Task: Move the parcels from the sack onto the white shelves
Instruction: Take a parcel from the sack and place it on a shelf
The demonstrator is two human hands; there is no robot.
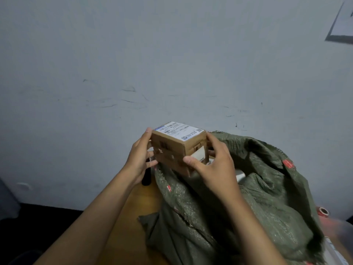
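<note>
Brown cardboard forms a small parcel (177, 148) held up in both hands, just above the open mouth of a green woven sack (238, 203). A white shipping label (179, 131) covers the parcel's top face, its print too small to read. The left hand (140, 159) grips the parcel's left side, fingers reaching up to the top corner and thumb pressed low against the near face. The right hand (215, 161) grips the right side, thumb on the near lower edge and fingers wrapped behind. Both hands are clamped on the parcel from opposite sides.

The sack lies slumped and crumpled on a wooden worktop (137, 203), with small red printed patches on its fabric. Inside its mouth, just behind the right hand, part of another pale parcel (239, 174) shows. A dark slim object (146, 176) stands at the worktop's far edge, below the left hand. Behind everything rises a scuffed grey-white wall (172, 64). A red roll of tape (322, 212) sits at the right edge.
</note>
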